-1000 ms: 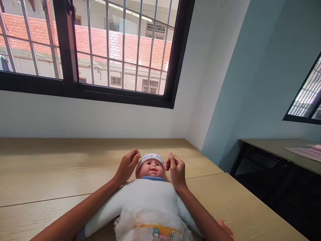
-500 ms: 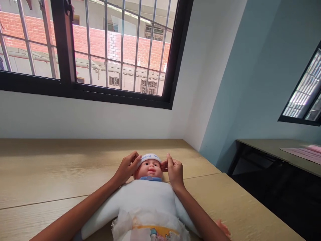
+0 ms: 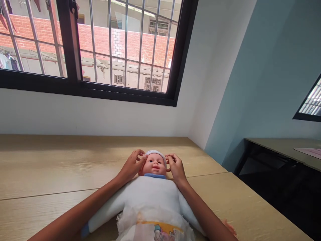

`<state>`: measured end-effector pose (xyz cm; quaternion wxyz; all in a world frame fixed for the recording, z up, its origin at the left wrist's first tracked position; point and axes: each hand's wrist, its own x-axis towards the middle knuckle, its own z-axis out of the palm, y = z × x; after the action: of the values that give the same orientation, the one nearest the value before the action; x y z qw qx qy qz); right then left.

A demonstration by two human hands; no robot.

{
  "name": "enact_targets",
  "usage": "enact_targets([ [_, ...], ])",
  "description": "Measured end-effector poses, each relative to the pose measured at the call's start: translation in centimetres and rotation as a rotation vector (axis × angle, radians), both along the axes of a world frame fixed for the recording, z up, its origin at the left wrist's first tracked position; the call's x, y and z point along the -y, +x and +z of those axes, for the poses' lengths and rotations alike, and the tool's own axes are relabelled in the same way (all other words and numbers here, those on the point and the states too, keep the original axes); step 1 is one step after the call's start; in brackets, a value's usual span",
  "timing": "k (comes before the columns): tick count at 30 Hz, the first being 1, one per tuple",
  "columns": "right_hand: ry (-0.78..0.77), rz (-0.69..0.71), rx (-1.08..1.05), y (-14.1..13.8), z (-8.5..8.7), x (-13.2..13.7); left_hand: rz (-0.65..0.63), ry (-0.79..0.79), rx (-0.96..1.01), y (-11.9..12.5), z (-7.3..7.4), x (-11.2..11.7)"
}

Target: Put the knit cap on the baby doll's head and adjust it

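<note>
A baby doll with a moulded vinyl head and a soft, white padded body [image 3: 147, 197] lies on its back on a pale wood-grain table [image 3: 62, 160], its head toward the far wall. A narrow white headband [image 3: 155, 153] circles the crown, and a white disposable diaper [image 3: 155, 227] wraps the hips. The left hand [image 3: 131, 165] and right hand [image 3: 176, 168] cup either side of the head, fingers curled at the band's edges; whether they pinch it is hard to tell. The body looks light and squashy, the head firmer and smooth, so the torso seems the surest hold. Beyond lie a black barred window [image 3: 72, 43] and a pale blue wall [image 3: 250, 83] — a dark side desk [image 3: 283, 150] stands to the right.
</note>
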<state>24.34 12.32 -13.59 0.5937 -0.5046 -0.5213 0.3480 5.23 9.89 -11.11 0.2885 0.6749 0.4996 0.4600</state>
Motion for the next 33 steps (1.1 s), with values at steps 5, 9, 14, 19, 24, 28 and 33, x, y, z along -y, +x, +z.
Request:
enact_targets([
  [5, 0.019, 0.051, 0.022, -0.1, -0.3, -0.3, 0.012, 0.106, -0.003, -0.1, 0.4, 0.3],
  [9, 0.053, 0.073, 0.031, -0.1, 0.0, -0.3, 0.013, 0.063, 0.01, 0.2, 1.3, 0.8],
  [14, 0.124, 0.111, 0.072, -0.1, 0.7, 0.3, 0.042, 0.046, 0.009, 0.8, 1.5, 1.2],
  [19, 0.139, 0.089, 0.056, -0.3, 0.7, 0.5, 0.049, 0.088, 0.011, 0.8, 0.9, 1.0],
  [24, 0.142, 0.117, 0.066, -0.3, 0.8, 0.4, 0.04, 0.083, 0.011, 0.8, 0.9, 1.0],
  [28, 0.146, 0.137, 0.089, -0.3, 1.0, 0.6, 0.035, 0.096, 0.02, 0.8, 0.7, 0.9],
  [33, 0.116, 0.144, 0.055, -0.3, 0.8, 0.6, 0.051, 0.091, -0.001, 0.7, 0.2, 0.4],
])
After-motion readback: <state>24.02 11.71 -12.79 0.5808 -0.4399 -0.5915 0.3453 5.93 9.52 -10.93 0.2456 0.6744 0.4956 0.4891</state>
